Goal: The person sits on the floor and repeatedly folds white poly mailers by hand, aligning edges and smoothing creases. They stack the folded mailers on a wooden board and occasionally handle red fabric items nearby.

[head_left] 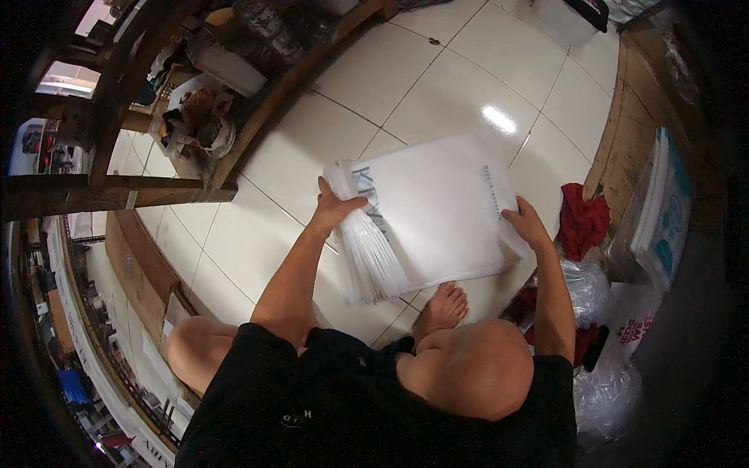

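A thick stack of white plastic bags (445, 210) with blue-grey print lies on the tiled floor between my hands. Its left side curls over, so many sheet edges fan out in a ridge. My left hand (337, 207) is closed around that curled side near its far end, thumb on top. At the right edge, my right hand (528, 224) pinches the stack, with the thumb above; the fingers underneath are partly hidden. My bare foot (445, 308) rests close to the stack's near edge.
A wooden shelf frame (257, 125) holding cluttered items stands at the far left. To the right are a red cloth (583, 221), clear plastic wrapping (585, 288) and another bundle of printed bags (659, 210) leaning upright. A wooden board (616, 117) edges the floor there.
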Tool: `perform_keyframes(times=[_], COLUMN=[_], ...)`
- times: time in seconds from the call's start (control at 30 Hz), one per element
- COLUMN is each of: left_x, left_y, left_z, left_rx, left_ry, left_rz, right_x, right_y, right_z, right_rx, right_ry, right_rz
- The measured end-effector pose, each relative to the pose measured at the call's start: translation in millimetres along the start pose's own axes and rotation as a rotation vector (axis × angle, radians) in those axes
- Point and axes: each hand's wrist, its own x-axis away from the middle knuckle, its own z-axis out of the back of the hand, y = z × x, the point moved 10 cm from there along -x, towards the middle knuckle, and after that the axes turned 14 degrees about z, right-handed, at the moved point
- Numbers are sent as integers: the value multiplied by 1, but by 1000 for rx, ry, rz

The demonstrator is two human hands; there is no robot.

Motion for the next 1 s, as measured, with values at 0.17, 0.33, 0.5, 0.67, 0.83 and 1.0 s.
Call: perform_keyframes(times=[0.17,0.33,0.5,0.67,0.83,1.0], left_x=[19,35,15,25,18,17], left_y=[11,11,-10,-8,-31,-34], left_z=[-13,-11,-19,-23,-16,-20], left_rx=[316,303,424,562,609,660], left_ry=[-277,-332,-411,-457,-486,-447], left_rz=[-51,104,84,121,111,120], right_x=[15,25,30,34,18,25], right_y=[-25,-66,-126,-127,-80,-98], right_z=[4,-8,-62,-153,-79,-100], right_rx=[17,382,635,652,467,205], right_ry=[150,110,141,-26,153,-248], right_rz=[138,148,299,377,80,255])
